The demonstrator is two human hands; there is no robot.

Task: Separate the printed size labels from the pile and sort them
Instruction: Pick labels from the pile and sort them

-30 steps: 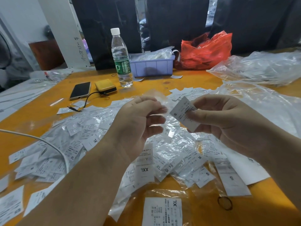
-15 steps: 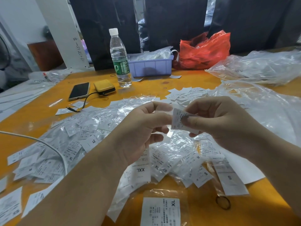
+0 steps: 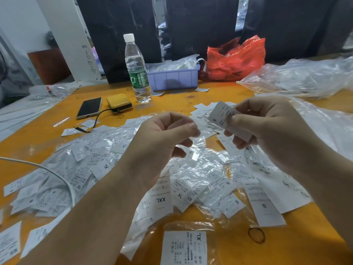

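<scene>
Though fingers [image 3: 232,119] hide its lower print, label [image 3: 222,116] reads S.

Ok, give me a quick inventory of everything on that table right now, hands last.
table: one, orange, under everything
label pile: many, white, S to XXL, mixed with clear film, centre
bagged label: one, white, XL, near edge
water bottle: one, clear, green wrap, far left
tray: one, lilac, behind the bottle
red bag: one, far centre
clear bags: heap, far right
phone: one, dark, left
yellow box: one, beside the phone
rubber band: one, dark, near right
left hand: fingers curled, pinching clear film
right hand: pinching an S label
</scene>
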